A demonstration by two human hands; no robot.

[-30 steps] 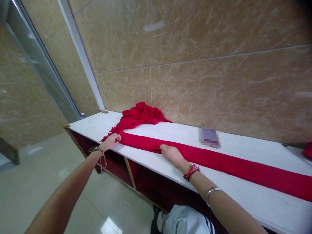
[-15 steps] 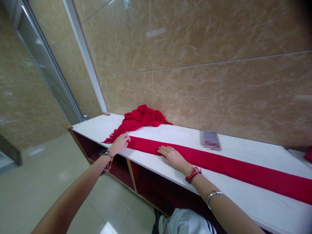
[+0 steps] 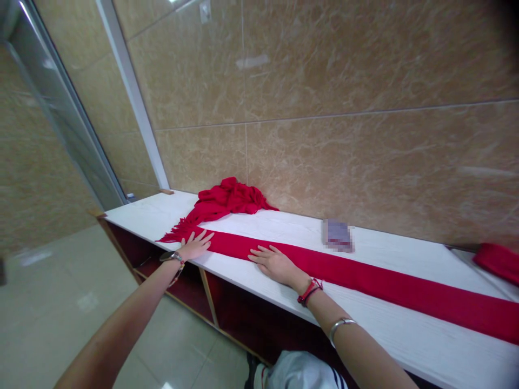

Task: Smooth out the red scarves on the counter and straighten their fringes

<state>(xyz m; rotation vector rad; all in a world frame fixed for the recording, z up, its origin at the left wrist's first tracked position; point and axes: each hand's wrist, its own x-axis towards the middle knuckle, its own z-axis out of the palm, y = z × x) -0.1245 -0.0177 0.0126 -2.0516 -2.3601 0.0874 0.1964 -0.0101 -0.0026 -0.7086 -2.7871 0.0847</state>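
Note:
A long red scarf (image 3: 365, 278) lies folded into a flat strip along the white countertop (image 3: 405, 335), running out of view at the right. Near its fringed left end, my left hand (image 3: 195, 246) rests on the cloth with fingers spread. My right hand (image 3: 278, 263) lies flat on the strip's near edge, a short way to the right, fingers stretched out. Neither hand grips anything. Behind my left hand, a crumpled heap of red fringed cloth (image 3: 231, 197) sits against the wall.
A small blurred greyish-purple packet (image 3: 338, 236) lies behind the scarf. Another red folded cloth (image 3: 498, 262) is at the far right. Open shelf compartments (image 3: 243, 302) sit below the counter's front edge. The tiled wall (image 3: 344, 162) rises directly behind.
My left hand has gone from curled fingers at the scarf's end to spread fingers lying on it. The right hand stays flat on the scarf. The view has shifted slightly right.

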